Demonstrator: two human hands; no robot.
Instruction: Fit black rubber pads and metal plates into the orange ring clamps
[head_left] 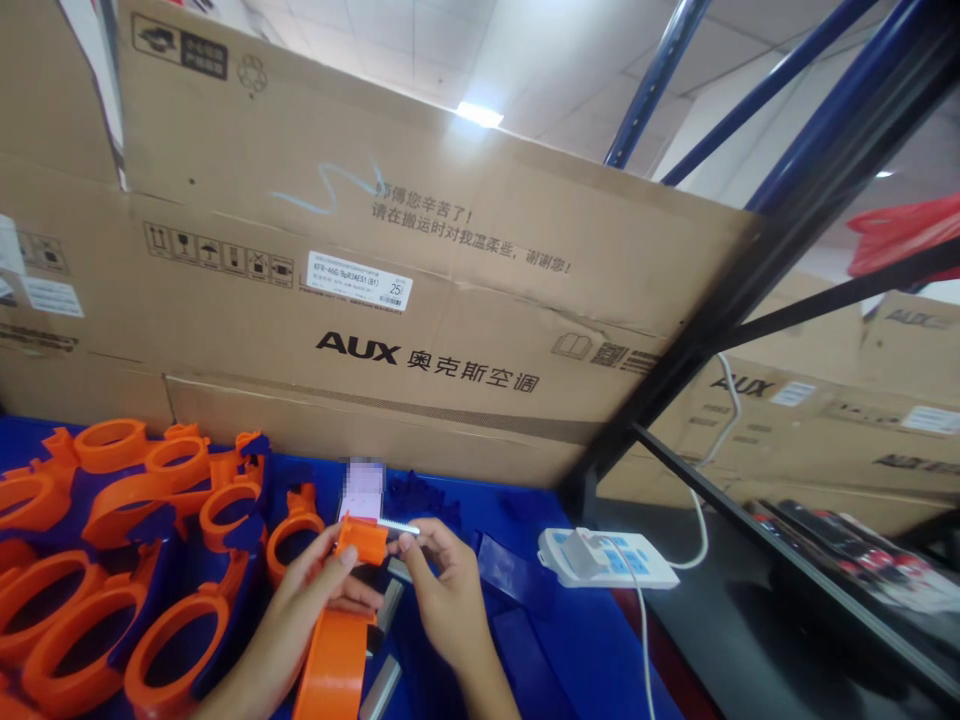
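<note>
Biggest thing I see: AUX cardboard box [420,300] filling the back, w/ more boxes [825,420] behind the dark shelf frame [750,300] on the right. Below it the blue work surface [585,650]. Left side of that is covered by a pile of orange ring clamps [112,560], some w/ dark blue parts stuck among them. Right of centre, a white power strip [607,558] lies at the edge of the blue surface, cable running up & back.

Centre bottom: I've got an orange clamp piece [341,640] standing roughly upright between my hands, its top block at approx fingertip level. My left hand [315,590] is curled around that top block, thumb & fingers pinching it. My right hand [442,590] is mostly closed, thumb & forefinger nipped on a small metal screw [397,526], held horizontal w/ its tip at the side of the orange block. Can't tell if it's already in the hole. Grey metal bits [386,610] lie just under the hands, partly hidden.
</note>
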